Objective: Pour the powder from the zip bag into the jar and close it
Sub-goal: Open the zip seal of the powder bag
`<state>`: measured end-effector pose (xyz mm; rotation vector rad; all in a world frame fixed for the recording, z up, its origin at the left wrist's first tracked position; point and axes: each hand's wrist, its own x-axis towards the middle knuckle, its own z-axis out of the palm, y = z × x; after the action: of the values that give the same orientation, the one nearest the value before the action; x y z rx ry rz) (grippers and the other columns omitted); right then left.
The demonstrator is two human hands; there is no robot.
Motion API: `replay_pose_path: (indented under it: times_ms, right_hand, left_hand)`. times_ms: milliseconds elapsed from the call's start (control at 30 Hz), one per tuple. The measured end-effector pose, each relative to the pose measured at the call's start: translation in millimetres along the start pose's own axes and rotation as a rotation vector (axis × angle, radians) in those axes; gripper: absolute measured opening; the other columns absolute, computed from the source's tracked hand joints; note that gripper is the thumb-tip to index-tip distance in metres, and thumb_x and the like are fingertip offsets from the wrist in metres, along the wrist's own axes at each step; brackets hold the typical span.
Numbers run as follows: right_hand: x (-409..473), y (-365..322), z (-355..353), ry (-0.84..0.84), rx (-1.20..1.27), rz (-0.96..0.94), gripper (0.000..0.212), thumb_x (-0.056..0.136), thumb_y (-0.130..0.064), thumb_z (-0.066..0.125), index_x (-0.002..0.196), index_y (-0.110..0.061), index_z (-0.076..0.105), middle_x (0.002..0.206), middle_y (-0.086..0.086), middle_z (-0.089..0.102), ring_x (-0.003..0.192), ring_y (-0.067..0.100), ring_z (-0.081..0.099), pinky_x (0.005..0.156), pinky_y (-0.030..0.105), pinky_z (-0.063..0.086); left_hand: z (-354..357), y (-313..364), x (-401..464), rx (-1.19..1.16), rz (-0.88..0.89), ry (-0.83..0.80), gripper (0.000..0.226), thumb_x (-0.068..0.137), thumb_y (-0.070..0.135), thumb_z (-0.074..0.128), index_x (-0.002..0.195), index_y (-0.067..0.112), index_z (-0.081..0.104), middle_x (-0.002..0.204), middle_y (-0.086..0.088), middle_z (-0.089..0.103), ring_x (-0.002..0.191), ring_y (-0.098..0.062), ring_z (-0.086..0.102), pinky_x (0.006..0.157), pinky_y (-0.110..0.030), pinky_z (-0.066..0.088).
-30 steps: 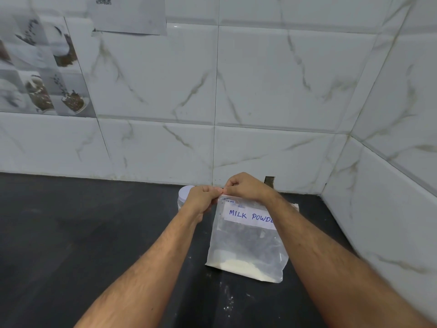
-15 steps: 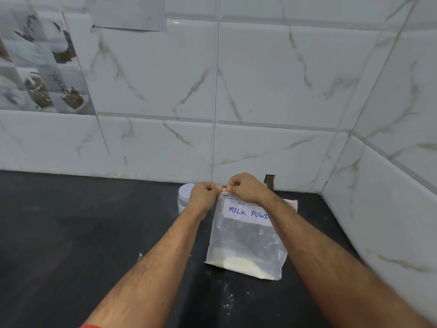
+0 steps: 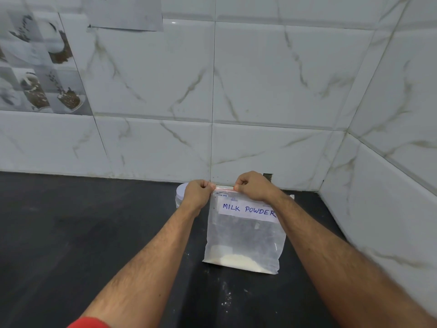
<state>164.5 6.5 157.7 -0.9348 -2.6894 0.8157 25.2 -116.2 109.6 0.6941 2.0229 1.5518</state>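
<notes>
A clear zip bag [image 3: 243, 237] labelled "MILK POWDER" stands upright on the black counter, with pale powder settled at its bottom. My left hand [image 3: 197, 194] pinches the bag's top left corner at the red zip strip. My right hand [image 3: 254, 187] pinches the same strip further right. A short stretch of the strip shows between the two hands. Behind my left hand stands a jar with a white lid [image 3: 181, 192], mostly hidden by the hand.
The black counter [image 3: 82, 233] runs left and toward me, with specks of spilled powder [image 3: 225, 294] in front of the bag. White marble tile walls form a corner close behind and to the right of the bag. A small white object [image 3: 292, 196] lies behind my right forearm.
My two hands have moved apart along the top of the bag, so a stretch of the red zip strip now shows between them. The bag stands in the same spot.
</notes>
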Motion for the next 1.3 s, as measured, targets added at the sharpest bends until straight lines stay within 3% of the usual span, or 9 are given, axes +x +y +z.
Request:
replay_pose_path:
  times_ms: [167, 433, 600, 867, 1000, 1133, 1300]
  right_hand:
    - [-1, 8, -2, -0.003, -0.026, 0.020, 0.009, 0.091, -0.022, 0.067, 0.083, -0.019, 0.068, 0.087, -0.003, 0.065, 0.088, 0.017, 0.059, 0.087, 0.033, 0.050]
    - [-7, 15, -11, -0.016, -0.020, 0.025, 0.010, 0.092, -0.022, 0.067, 0.084, -0.017, 0.069, 0.086, -0.002, 0.065, 0.087, 0.016, 0.059, 0.078, 0.027, 0.044]
    - [-12, 20, -17, 0.002, -0.034, 0.044, 0.014, 0.093, -0.022, 0.067, 0.094, -0.010, 0.074, 0.090, -0.001, 0.067, 0.087, 0.015, 0.058, 0.077, 0.025, 0.042]
    - [-23, 33, -29, 0.024, -0.008, 0.082, 0.009, 0.092, -0.020, 0.066, 0.086, -0.015, 0.070, 0.085, -0.003, 0.066, 0.083, 0.013, 0.058, 0.071, 0.025, 0.041]
    - [-25, 38, -35, 0.029, -0.040, 0.080, 0.010, 0.092, -0.018, 0.066, 0.081, -0.017, 0.068, 0.082, -0.006, 0.065, 0.083, 0.014, 0.058, 0.068, 0.023, 0.040]
    - [-31, 45, -44, 0.041, -0.054, 0.099, 0.024, 0.091, -0.018, 0.066, 0.068, -0.025, 0.061, 0.077, -0.008, 0.063, 0.080, 0.013, 0.057, 0.062, 0.021, 0.039]
    - [-36, 54, -53, 0.056, -0.051, 0.108, 0.016, 0.090, -0.017, 0.066, 0.075, -0.018, 0.066, 0.080, -0.004, 0.065, 0.082, 0.016, 0.058, 0.067, 0.025, 0.042]
  left_hand:
    - [-3, -1, -3, 0.029, -0.005, 0.040, 0.033, 0.096, 0.014, 0.061, 0.064, 0.011, 0.055, 0.064, -0.001, 0.053, 0.061, -0.015, 0.046, 0.057, -0.023, 0.040]
    - [-5, -2, -2, 0.009, -0.012, 0.039, 0.026, 0.096, 0.014, 0.062, 0.071, 0.008, 0.059, 0.072, -0.006, 0.057, 0.066, -0.017, 0.048, 0.060, -0.024, 0.042]
    - [-3, -1, -1, 0.018, -0.009, 0.044, 0.031, 0.096, 0.013, 0.061, 0.066, 0.009, 0.055, 0.066, 0.000, 0.055, 0.061, -0.013, 0.047, 0.056, -0.022, 0.040]
    - [-7, -1, 3, 0.007, -0.010, 0.048, 0.031, 0.096, 0.013, 0.062, 0.064, 0.011, 0.058, 0.064, 0.001, 0.057, 0.058, -0.012, 0.046, 0.054, -0.022, 0.036]
    - [-8, -1, 5, 0.021, -0.007, 0.053, 0.031, 0.095, 0.015, 0.062, 0.064, 0.013, 0.061, 0.067, 0.000, 0.061, 0.065, -0.015, 0.053, 0.063, -0.025, 0.044]
    - [-15, -4, 8, 0.042, -0.019, 0.060, 0.025, 0.093, 0.022, 0.064, 0.068, 0.017, 0.067, 0.076, -0.004, 0.070, 0.078, -0.023, 0.065, 0.082, -0.041, 0.055]
    - [-19, -1, 8, 0.024, -0.001, 0.067, 0.024, 0.094, 0.017, 0.063, 0.070, 0.010, 0.066, 0.079, -0.005, 0.069, 0.079, -0.024, 0.063, 0.084, -0.039, 0.055]
